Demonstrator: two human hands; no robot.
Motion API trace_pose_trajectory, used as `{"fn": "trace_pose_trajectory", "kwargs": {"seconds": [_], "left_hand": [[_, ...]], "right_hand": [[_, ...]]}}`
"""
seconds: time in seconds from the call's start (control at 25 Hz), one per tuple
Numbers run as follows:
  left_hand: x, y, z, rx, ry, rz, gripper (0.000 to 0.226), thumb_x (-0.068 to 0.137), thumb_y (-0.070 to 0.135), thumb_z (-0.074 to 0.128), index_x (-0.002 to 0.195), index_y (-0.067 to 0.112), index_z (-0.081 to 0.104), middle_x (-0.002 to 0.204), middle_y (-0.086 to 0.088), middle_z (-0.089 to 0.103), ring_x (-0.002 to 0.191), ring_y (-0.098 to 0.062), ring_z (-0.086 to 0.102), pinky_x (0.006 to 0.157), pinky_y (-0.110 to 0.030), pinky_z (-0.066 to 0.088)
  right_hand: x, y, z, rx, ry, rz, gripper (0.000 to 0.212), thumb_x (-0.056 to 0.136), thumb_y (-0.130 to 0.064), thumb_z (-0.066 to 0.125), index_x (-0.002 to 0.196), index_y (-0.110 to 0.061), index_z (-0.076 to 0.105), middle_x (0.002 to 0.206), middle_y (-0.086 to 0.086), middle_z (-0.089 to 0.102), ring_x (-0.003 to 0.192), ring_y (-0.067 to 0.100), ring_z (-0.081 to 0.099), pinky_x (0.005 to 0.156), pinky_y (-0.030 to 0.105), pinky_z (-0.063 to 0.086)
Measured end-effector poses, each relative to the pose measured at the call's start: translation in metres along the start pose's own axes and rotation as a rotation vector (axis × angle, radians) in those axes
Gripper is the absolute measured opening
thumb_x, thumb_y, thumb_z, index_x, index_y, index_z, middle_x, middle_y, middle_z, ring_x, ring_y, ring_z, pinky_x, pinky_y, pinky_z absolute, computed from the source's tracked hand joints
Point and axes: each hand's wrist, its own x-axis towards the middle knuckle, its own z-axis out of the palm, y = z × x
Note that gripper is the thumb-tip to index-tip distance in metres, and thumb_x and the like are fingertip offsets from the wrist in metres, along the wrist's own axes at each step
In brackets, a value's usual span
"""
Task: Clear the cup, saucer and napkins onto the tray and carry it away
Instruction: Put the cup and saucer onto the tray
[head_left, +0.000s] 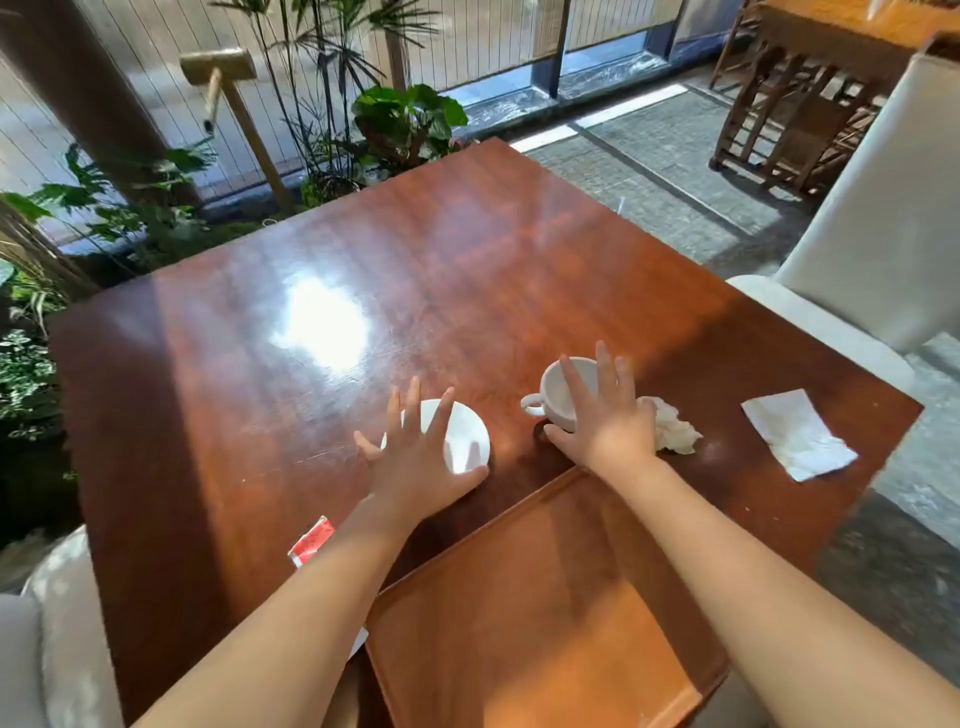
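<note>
A white saucer (465, 434) lies on the wooden table, and my left hand (415, 457) hovers over its near left part with fingers spread. A white cup (558, 389) stands to the right, handle pointing left. My right hand (605, 415) is spread over the cup's near side, thumb by its base, not closed on it. A crumpled napkin (672, 428) sits just right of that hand. A flat folded napkin (797, 434) lies further right near the table edge. The orange-brown tray (519, 623) rests at the near edge, nothing on it.
A red and white packet (311, 540) lies on the table (260, 364) left of my left forearm. A pale upholstered chair (857, 249) stands at the right and another (57, 649) at the near left. Plants (405, 119) crowd the far left side.
</note>
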Motion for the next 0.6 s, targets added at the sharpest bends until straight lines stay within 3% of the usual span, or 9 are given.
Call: {"fn": "trace_pose_trajectory", "kwargs": {"seconds": [0.08, 0.2, 0.4, 0.52, 0.6], "left_hand": [[0.009, -0.001, 0.004, 0.039, -0.112, -0.053, 0.101, 0.063, 0.077, 0.050, 0.143, 0.047, -0.004, 0.155, 0.005, -0.025, 0.141, -0.022, -0.024, 0.099, -0.076, 0.002], [0.016, -0.009, 0.007, 0.073, -0.195, -0.108, 0.110, 0.059, 0.078, 0.055, 0.141, 0.049, -0.012, 0.154, 0.003, -0.027, 0.140, -0.024, -0.025, 0.099, -0.076, 0.005], [0.020, -0.010, 0.010, 0.063, -0.282, -0.092, 0.118, 0.055, 0.078, 0.061, 0.140, 0.050, -0.015, 0.155, 0.003, -0.026, 0.141, -0.024, -0.022, 0.099, -0.075, 0.011], [0.028, -0.010, 0.014, 0.081, -0.327, -0.084, 0.124, 0.050, 0.081, 0.063, 0.140, 0.050, -0.017, 0.155, 0.001, -0.026, 0.141, -0.027, -0.022, 0.098, -0.077, 0.012], [0.036, -0.008, 0.015, 0.112, -0.340, -0.068, 0.125, 0.050, 0.081, 0.063, 0.140, 0.048, -0.017, 0.155, -0.003, -0.023, 0.141, -0.030, -0.019, 0.097, -0.076, 0.014]], "right_hand": [[0.011, 0.002, 0.000, -0.016, -0.144, 0.013, 0.090, 0.079, -0.062, 0.050, 0.145, -0.039, -0.006, 0.156, 0.005, -0.018, 0.143, 0.031, -0.011, 0.102, 0.058, 0.031], [0.024, 0.006, 0.007, 0.023, -0.202, 0.013, 0.092, 0.078, -0.056, 0.055, 0.144, -0.041, -0.006, 0.156, 0.004, -0.021, 0.142, 0.031, -0.014, 0.101, 0.061, 0.030], [0.035, 0.010, 0.009, 0.148, -0.224, 0.007, 0.090, 0.074, -0.042, 0.065, 0.145, -0.037, 0.008, 0.156, 0.008, 0.000, 0.142, 0.033, 0.000, 0.097, 0.054, 0.039], [0.041, 0.010, 0.008, 0.167, -0.214, -0.023, 0.088, 0.068, -0.037, 0.071, 0.140, -0.032, 0.022, 0.144, 0.012, 0.024, 0.131, 0.034, 0.020, 0.089, 0.048, 0.046], [0.043, 0.010, 0.006, 0.180, -0.204, -0.025, 0.086, 0.065, -0.037, 0.073, 0.137, -0.030, 0.027, 0.138, 0.012, 0.029, 0.127, 0.034, 0.025, 0.088, 0.048, 0.049]]}}
